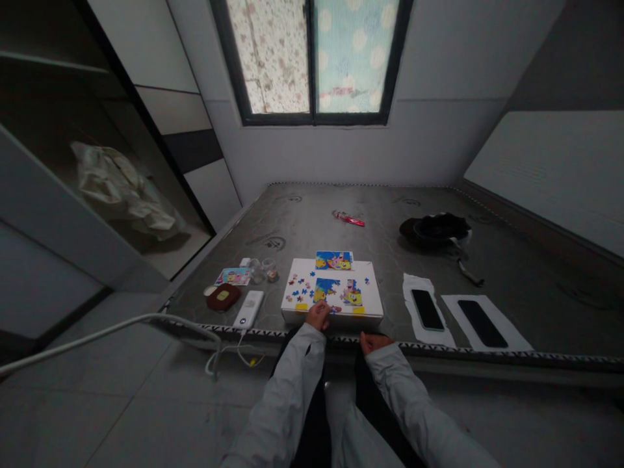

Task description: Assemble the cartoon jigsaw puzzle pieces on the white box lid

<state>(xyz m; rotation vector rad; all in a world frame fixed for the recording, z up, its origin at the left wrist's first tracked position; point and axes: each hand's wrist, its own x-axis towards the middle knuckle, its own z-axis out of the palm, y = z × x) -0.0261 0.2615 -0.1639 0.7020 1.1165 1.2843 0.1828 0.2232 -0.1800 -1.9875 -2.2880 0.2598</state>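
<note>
A white box [287, 289] carries a partly assembled jigsaw puzzle [351, 294] with a yellow cartoon figure, its left and right portions apart in the middle. Loose puzzle pieces [298, 282] lie on the box's left side. My left hand [318, 315] is at the puzzle's lower edge with its fingers drawn together; whatever is in them is too small to make out. Below the box's front right corner, my right hand [375, 342] lies curled closed by my knee, with nothing visible in it. A picture card [334, 260] lies along the box's far edge.
Left of the box are a white power bank [249, 310] with a cable, a brown pouch [223, 297], a colourful card [234, 277] and small clear containers [269, 270]. Two phones [428, 310] lie on white sheets at right. Behind are a dark cap [435, 229] and a red packet [350, 220].
</note>
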